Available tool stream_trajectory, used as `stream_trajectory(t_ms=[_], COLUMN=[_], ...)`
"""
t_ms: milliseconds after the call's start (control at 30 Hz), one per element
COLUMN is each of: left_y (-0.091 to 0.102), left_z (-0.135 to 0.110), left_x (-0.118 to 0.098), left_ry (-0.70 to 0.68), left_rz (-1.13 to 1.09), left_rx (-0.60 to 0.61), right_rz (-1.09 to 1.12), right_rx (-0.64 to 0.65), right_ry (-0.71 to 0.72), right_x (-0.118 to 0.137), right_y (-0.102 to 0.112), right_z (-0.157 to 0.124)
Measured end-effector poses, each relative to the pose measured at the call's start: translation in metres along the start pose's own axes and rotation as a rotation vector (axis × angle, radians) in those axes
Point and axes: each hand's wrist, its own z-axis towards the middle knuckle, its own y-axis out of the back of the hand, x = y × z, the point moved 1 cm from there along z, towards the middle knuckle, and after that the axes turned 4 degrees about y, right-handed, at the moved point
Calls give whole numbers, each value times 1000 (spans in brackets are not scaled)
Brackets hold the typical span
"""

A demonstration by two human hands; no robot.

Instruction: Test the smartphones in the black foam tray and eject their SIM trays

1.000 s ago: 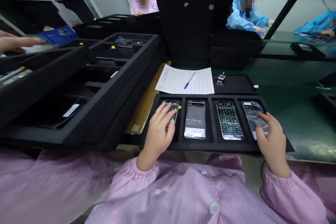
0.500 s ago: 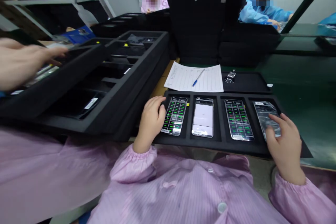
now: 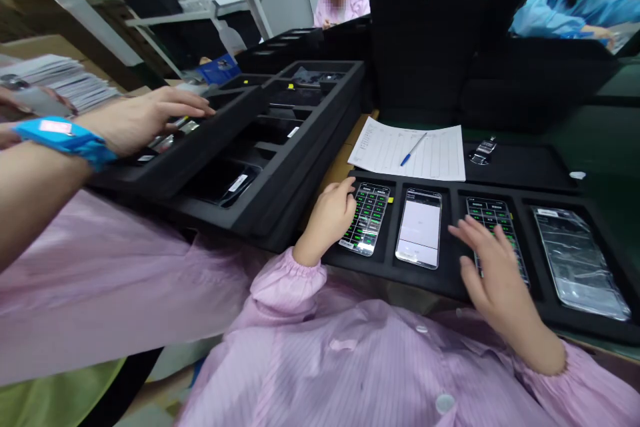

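A black foam tray (image 3: 385, 271) in front of me holds several phones in separate slots. My left hand (image 3: 331, 219) rests at the tray's left end, fingers stretched out beside the leftmost phone (image 3: 370, 220), whose screen shows a grid with green text. The second phone (image 3: 419, 227) has a mostly white screen. Over the third phone (image 3: 493, 211), another green-text grid, hovers my right hand (image 3: 495, 280) with fingers spread and nothing held; it covers part of the screen. A dark-screened phone (image 3: 580, 263) with a white label at its top lies in the rightmost slot.
Behind the tray lie a paper form (image 3: 380, 143), a blue pen (image 3: 413, 150) and a small metallic item (image 3: 483, 150). Stacked black trays (image 3: 295, 167) stand left, where a co-worker's hand (image 3: 145, 117) with a blue wristband reaches. A tall black stack (image 3: 430, 33) rises behind. Two people sit beyond.
My right hand has moved left from the rightmost phone to above the third one. My left hand stays at the tray's left end. The view has turned left, showing more of the co-worker's arm.
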Motion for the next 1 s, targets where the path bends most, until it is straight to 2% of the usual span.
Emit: stream_trajectory(t_ms=[100, 233, 367, 467, 600, 767, 833, 900, 1000], left_y=[-9, -20, -20, -18, -15, -8, -5, -3, -4], left_z=[4, 6, 9, 14, 16, 10, 7, 4, 2], left_x=[-1, -1, 1, 3, -2, -11, -16, -22, -32], left_ry=[-1, -25, -17, 52, 197, 457, 524, 592, 690], left_rz=[64, 188, 218, 109, -123, -414, -507, -622, -965], left_rx=[61, 80, 67, 133, 206, 197, 156, 95, 45], right_rz=[-27, -208, -331, -390, -373, -360, -361, -379, -458], right_rx=[-167, -348, -452, -423, -277, -182, -232, -358, -538], right_ry=[-148, -356, -415, -462, -492, -484, -474, -467, -456], right_x=[-16, -30, -41, -52, -61, -64, -63, -62, -62], right_y=[28, 63, 83, 88, 82, 75, 78, 83, 92], right_z=[-22, -53, -75, -85, -89, -86, -87, -92, -104])
